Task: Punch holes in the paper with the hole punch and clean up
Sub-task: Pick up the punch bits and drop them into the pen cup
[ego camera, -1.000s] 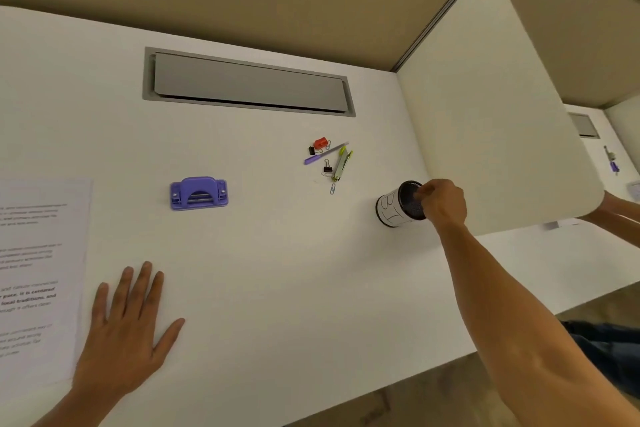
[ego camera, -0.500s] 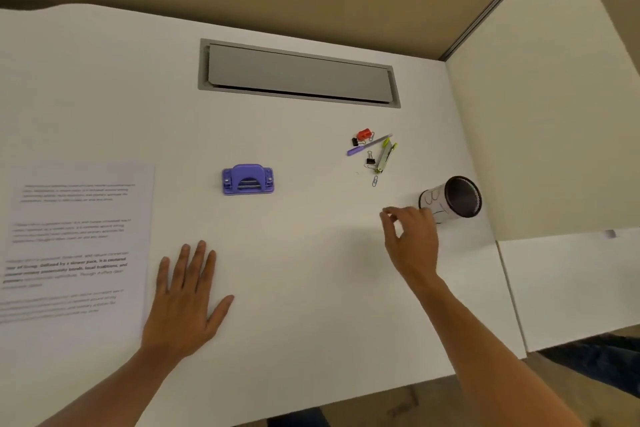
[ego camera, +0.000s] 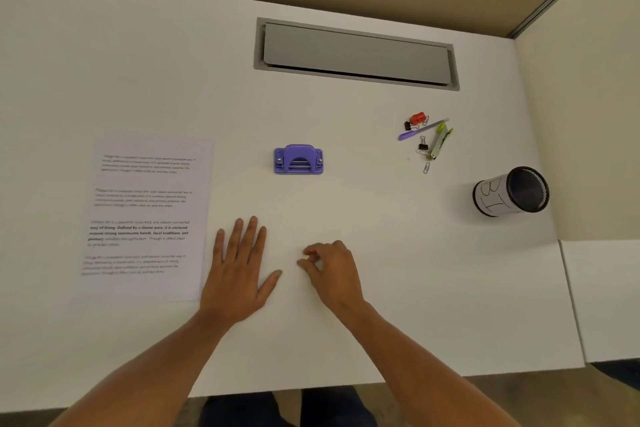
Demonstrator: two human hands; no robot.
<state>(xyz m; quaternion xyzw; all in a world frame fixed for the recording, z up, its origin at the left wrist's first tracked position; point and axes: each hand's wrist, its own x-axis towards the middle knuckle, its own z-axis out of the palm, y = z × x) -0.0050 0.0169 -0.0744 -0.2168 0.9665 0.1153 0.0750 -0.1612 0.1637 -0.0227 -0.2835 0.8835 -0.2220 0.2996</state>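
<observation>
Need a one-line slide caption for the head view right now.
Both bare hands, left hand flat and right hand loosely curled, rest on the white desk before the purple plastic hole punch.

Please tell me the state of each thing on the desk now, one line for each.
Paper: flat, printed side up, untouched.
Hole punch: upright, untouched.
Pen cup: on its side, mouth facing right.
Pens and clips: loose on the desk.
Left hand: flat on desk.
Right hand: fingers loosely curled, holding nothing.

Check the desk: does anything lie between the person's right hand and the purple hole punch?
Nothing visible does. Only bare white desk separates the right hand from the hole punch; the pens and clips lie off to the right.
</observation>
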